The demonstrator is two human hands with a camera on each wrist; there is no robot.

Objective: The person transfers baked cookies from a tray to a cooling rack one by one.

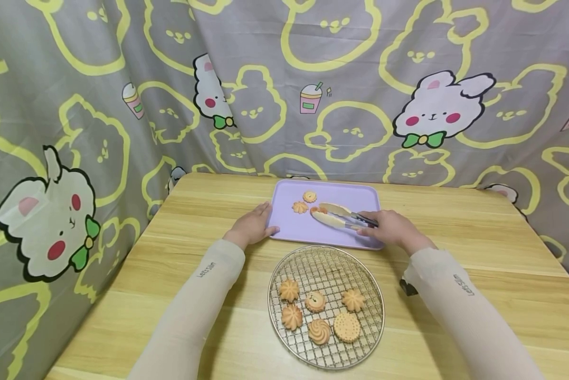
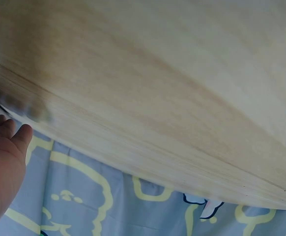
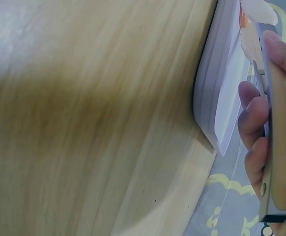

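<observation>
A lilac tray (image 1: 289,229) lies at the table's far middle with two flower-shaped cookies (image 1: 305,202) on it. My right hand (image 1: 390,228) grips a pair of cream tongs (image 1: 334,216) over the tray, and their tips close on an orange cookie (image 1: 317,210). In the right wrist view the tongs (image 3: 279,147) lie along my fingers (image 3: 253,123) beside the tray's edge (image 3: 216,103). My left hand (image 1: 252,227) rests with straight fingers on the tray's left rim; the left wrist view shows only the left hand (image 2: 3,167) by the tabletop.
A round wire rack (image 1: 325,352) sits nearer to me on the wooden table (image 1: 479,248), holding several cookies (image 1: 319,312). A cartoon-rabbit curtain (image 1: 123,95) hangs behind and to the left of the table. A small dark object (image 1: 408,287) lies under my right forearm.
</observation>
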